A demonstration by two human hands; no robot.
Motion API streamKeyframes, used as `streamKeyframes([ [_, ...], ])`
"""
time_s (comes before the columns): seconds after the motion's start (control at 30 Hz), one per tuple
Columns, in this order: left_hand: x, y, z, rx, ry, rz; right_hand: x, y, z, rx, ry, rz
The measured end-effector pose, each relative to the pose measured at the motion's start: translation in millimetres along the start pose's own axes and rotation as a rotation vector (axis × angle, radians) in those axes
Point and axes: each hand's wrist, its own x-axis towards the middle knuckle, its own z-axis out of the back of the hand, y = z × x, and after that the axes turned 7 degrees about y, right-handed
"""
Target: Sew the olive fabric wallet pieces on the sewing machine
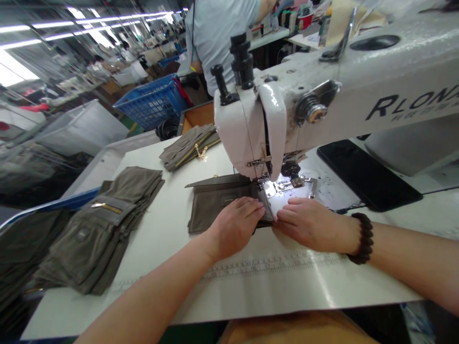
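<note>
An olive-grey fabric pouch piece (215, 203) lies flat on the white sewing table (168, 239), its right edge under the presser foot (267, 184) of a white sewing machine (322, 95). My left hand (234, 224) rests flat on the pouch, fingers stretched toward the needle. My right hand (304, 222) lies beside it, fingers together, fingertips touching the pouch's right edge by the lit needle plate. A dark bead bracelet (362, 239) circles my right wrist.
A stack of similar olive pieces with a gold zipper (103, 224) lies at the left; another small stack (190, 145) sits behind. A black phone-like slab (366, 174) lies right of the machine. A blue basket (154, 100) and a person in a light shirt (218, 33) are behind.
</note>
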Motion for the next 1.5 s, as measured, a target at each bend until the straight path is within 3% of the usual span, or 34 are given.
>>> streamKeyframes([
  [0.3,-0.2,-10.4,-4.6,-0.035,-0.023,0.041,-6.2,-2.9,3.8,0.039,0.093,0.09],
  [0.67,-3.5,-2.4,-11.0,-0.415,-0.178,0.091,-7.0,-3.9,3.2,0.072,0.112,0.084],
  [0.9,-1.4,-5.5,-11.4,-0.386,-0.152,0.081,-8.4,-2.7,3.8,0.083,0.092,0.097],
  [1.1,-1.8,-7.3,-13.4,-0.495,-0.223,0.147,-8.8,-2.1,3.1,0.048,0.086,0.085],
  [1.5,0.0,6.7,-17.0,-0.482,-0.199,0.056,-5.8,-2.1,-1.9,0.028,0.125,0.02],
])
